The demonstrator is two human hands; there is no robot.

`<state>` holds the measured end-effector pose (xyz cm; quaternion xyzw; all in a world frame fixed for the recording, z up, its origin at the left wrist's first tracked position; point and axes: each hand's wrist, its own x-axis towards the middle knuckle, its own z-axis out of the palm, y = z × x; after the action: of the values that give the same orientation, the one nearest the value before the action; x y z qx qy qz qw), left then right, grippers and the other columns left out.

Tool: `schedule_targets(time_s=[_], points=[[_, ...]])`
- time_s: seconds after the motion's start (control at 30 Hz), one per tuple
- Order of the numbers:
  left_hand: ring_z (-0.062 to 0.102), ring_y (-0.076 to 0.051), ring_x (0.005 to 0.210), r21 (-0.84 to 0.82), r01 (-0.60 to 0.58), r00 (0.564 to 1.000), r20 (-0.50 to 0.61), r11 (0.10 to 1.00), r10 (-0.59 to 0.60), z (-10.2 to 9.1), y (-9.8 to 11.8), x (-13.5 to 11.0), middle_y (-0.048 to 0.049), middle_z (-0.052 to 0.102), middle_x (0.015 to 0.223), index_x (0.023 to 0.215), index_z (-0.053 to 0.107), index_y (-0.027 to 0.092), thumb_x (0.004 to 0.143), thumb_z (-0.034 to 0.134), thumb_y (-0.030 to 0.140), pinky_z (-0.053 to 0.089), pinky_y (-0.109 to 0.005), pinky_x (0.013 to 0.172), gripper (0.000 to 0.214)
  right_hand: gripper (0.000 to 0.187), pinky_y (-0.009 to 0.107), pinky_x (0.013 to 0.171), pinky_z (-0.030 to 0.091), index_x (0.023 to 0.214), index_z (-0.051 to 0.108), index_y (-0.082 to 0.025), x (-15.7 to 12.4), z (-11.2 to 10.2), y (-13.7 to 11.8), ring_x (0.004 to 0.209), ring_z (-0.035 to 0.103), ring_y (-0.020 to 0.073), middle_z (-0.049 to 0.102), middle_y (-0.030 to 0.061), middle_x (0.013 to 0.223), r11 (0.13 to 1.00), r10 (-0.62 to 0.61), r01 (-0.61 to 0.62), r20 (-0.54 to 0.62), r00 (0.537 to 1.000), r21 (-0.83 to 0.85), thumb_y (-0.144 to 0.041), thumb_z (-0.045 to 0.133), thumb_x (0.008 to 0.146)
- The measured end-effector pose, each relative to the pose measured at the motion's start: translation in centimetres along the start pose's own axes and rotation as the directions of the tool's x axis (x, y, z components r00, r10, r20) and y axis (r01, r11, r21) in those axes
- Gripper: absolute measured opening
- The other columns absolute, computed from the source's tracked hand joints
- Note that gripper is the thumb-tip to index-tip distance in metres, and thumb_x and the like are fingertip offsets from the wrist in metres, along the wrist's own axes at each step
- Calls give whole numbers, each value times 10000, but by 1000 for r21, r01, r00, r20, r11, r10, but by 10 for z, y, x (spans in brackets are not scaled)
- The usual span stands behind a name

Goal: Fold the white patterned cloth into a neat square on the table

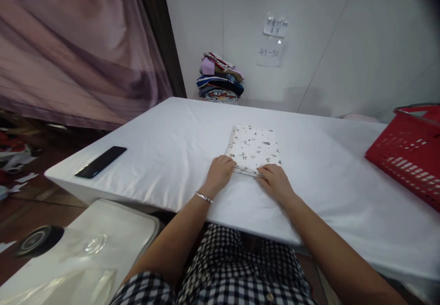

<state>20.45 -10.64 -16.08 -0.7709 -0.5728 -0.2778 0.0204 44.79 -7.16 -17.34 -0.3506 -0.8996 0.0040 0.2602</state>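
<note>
A folded white cloth with small brown and grey prints lies flat near the middle of the white-covered table. Its several layers show along the near edge. My left hand pinches the near left corner, with the fingertips on the fold. At the near right corner, my right hand grips the same edge between thumb and fingers. Whether the cloth is a garment or a plain piece of fabric cannot be made out.
A black phone-like slab lies at the table's left. A red plastic basket stands at the right edge. Folded clothes are stacked beyond the far edge, by a wall with paper notes. A white surface sits lower left.
</note>
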Motion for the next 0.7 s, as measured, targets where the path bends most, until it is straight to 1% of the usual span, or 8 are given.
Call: schedule_targets(time_s=[0.17, 0.23, 0.33, 0.43, 0.53, 0.63, 0.7], points=[[518, -195, 1018, -85, 11, 999, -36, 996, -14, 1, -8, -7, -43, 632, 1042, 1011, 633, 215, 846, 524, 134, 435, -367, 889, 214, 225, 370, 786, 410, 1054, 631, -203, 0, 3, 2, 906, 532, 230, 625, 84, 1000, 1000, 3, -3, -24, 1000, -16, -271, 456, 930], [514, -191, 1039, -130, 22, 998, -53, 991, -29, 3, -11, -9, -47, 618, 1082, 1060, 619, 207, 815, 558, 125, 444, -363, 920, 265, 224, 370, 784, 414, 1052, 629, -197, -1, 5, 3, 903, 536, 230, 627, 85, 999, 1000, -4, 3, -33, 999, -21, -272, 455, 933], [512, -197, 1073, -174, 56, 997, -48, 983, -65, 5, -13, -11, -45, 599, 1125, 1106, 606, 222, 789, 583, 120, 451, -376, 950, 334, 224, 376, 771, 422, 1057, 629, -208, -1, 7, 4, 897, 546, 231, 631, 83, 1000, 1000, -12, 11, -51, 999, -25, -263, 451, 932], [520, -205, 1081, -203, 93, 993, -48, 975, -105, 6, -13, -11, -48, 599, 1122, 1094, 620, 241, 792, 583, 127, 458, -395, 956, 325, 233, 384, 757, 428, 1056, 634, -219, 0, 8, 4, 886, 556, 234, 636, 83, 988, 999, -12, 10, -59, 998, -33, -261, 441, 933], [531, -198, 1071, -255, 122, 988, -65, 959, -143, 6, -13, -12, -45, 605, 1096, 1061, 638, 238, 795, 585, 135, 464, -383, 953, 289, 230, 386, 759, 432, 1044, 634, -211, 0, 8, 3, 883, 559, 235, 635, 86, 982, 999, -12, 10, -55, 998, -38, -273, 442, 934], [542, -181, 1056, -312, 191, 971, -81, 931, -226, 7, -15, -13, -30, 598, 1094, 1058, 638, 243, 785, 598, 154, 471, -349, 946, 290, 219, 386, 773, 436, 1054, 625, -223, 0, 6, 1, 899, 560, 236, 632, 82, 986, 1000, -13, 13, -49, 999, -18, -307, 468, 926], [566, -166, 1005, -366, 260, 951, -63, 893, -302, 7, -17, -14, -23, 589, 1096, 1063, 635, 250, 769, 605, 160, 494, -321, 898, 309, 223, 387, 777, 436, 1073, 615, -235, 0, 5, 1, 905, 560, 236, 630, 78, 992, 1000, -13, 12, -41, 999, -4, -331, 488, 917]])
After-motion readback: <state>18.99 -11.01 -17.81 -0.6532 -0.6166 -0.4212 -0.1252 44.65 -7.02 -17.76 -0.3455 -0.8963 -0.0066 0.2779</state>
